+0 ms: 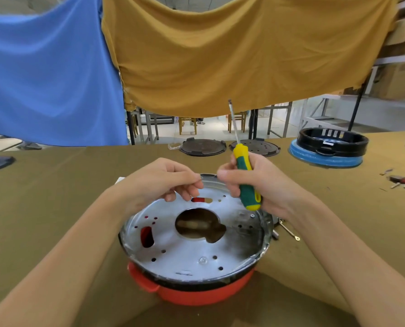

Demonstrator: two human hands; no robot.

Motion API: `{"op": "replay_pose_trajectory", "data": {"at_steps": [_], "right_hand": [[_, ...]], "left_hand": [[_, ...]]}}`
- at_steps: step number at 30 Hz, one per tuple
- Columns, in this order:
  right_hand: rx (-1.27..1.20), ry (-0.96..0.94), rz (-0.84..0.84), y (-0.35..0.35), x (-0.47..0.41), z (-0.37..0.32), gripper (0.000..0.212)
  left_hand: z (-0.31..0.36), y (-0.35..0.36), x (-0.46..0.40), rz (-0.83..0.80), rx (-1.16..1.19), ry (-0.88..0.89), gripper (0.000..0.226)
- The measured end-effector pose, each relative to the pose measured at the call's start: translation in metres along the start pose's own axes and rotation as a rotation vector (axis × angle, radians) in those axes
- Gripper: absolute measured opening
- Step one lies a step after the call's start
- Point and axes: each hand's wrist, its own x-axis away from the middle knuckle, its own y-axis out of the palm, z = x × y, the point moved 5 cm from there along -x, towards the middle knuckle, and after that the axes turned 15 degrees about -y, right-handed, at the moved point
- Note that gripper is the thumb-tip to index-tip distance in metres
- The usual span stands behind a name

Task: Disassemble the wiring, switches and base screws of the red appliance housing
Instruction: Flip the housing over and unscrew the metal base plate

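Red housing (192, 296) below right hand (255, 182) gripping upright screwdriver (245, 175).

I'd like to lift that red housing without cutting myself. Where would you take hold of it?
Probably by the small red lug jutting from the red housing on its near-left side, coming in low from the left. It sits below the thin, ragged-looking metal rim. The left hand seems freer; the right hand holds the screwdriver.
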Motion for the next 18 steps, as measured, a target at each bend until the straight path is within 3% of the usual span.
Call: {"op": "replay_pose_trajectory", "data": {"at_steps": [3,8,18], "right_hand": [[0.184,-0.092,-0.057,0.011,0.002,-0.001,0.038],[0.345,-0.174,-0.01,0.01,0.001,-0.003,0.039],[0.441,-0.205,-0.106,0.01,0.003,-0.008,0.032]], "left_hand": [[0.001,0.011,0.0,-0.058,-0.008,0.007,0.023],[0.0,0.018,-0.001,-0.08,-0.002,0.008,0.025],[0.0,0.021,-0.001,-0.097,-0.062,0.044,0.026]]}}
